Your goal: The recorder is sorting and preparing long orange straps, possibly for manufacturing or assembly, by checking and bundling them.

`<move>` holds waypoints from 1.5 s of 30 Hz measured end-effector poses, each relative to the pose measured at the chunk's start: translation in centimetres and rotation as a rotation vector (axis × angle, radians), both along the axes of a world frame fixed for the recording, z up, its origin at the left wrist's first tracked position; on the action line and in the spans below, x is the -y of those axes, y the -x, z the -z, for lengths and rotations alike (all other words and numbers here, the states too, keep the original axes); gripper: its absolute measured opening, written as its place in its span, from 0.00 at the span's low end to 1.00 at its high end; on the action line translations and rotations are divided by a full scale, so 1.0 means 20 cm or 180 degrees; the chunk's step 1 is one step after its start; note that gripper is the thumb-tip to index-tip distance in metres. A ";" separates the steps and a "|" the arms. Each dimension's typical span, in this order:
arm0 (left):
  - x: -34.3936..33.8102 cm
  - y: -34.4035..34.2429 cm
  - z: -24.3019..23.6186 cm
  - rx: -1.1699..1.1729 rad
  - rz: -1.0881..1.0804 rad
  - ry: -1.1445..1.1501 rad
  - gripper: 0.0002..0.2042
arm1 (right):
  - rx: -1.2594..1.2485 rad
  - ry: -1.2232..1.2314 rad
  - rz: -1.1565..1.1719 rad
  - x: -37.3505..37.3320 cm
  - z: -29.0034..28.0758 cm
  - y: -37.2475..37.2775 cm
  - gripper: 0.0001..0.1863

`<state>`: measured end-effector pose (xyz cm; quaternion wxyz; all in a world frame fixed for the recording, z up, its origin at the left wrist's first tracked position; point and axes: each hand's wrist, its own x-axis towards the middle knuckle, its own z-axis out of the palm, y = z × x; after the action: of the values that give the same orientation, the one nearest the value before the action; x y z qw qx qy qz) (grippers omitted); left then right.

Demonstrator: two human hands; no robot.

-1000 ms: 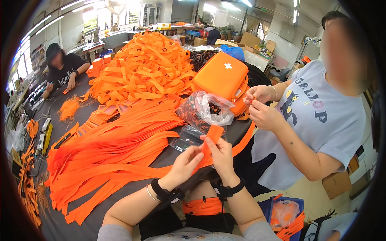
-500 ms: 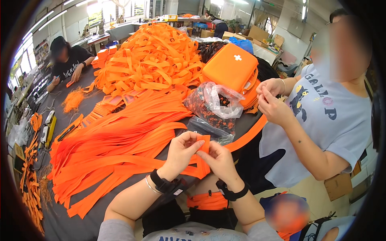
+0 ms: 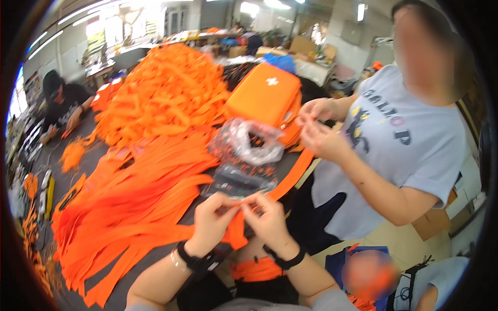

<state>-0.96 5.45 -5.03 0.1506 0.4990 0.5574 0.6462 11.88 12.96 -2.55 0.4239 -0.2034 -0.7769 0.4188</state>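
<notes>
Ideally, the edges of the orange webbing strap (image 3: 237, 234) should line up, with both pinches close together so it lies flat without twisting. The strap hangs between the hands, near the fanned-out straps (image 3: 132, 184) on the tabletop (image 3: 97, 152). Left grip (image 3: 211, 220) and right grip (image 3: 266, 218) each pinch it, thumb against fingers, though fingertip detail is blurred.

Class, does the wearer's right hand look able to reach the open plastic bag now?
Probably yes: only a plastic packet lies between the right hand and the open plastic bag, though that hand pinches an orange strap.
</notes>
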 end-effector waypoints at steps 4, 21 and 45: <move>0.04 -0.03 -0.07 -0.0375 -0.0153 -0.0302 0.05 | -0.0304 0.1318 -0.0464 -0.01 0.07 0.01 0.04; 0.00 -0.06 0.00 0.0581 0.0385 -0.0148 0.05 | -0.0190 0.2214 -0.1032 -0.20 0.04 -0.04 0.06; -0.01 -0.24 0.33 0.0668 0.1956 0.1103 0.04 | 0.1856 -0.1988 0.1469 -0.97 0.09 0.51 0.08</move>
<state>3.76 5.61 -11.58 0.4763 0.5413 0.4642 0.5144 1.65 32.33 -4.38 0.3111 -0.3422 -0.8865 -0.0138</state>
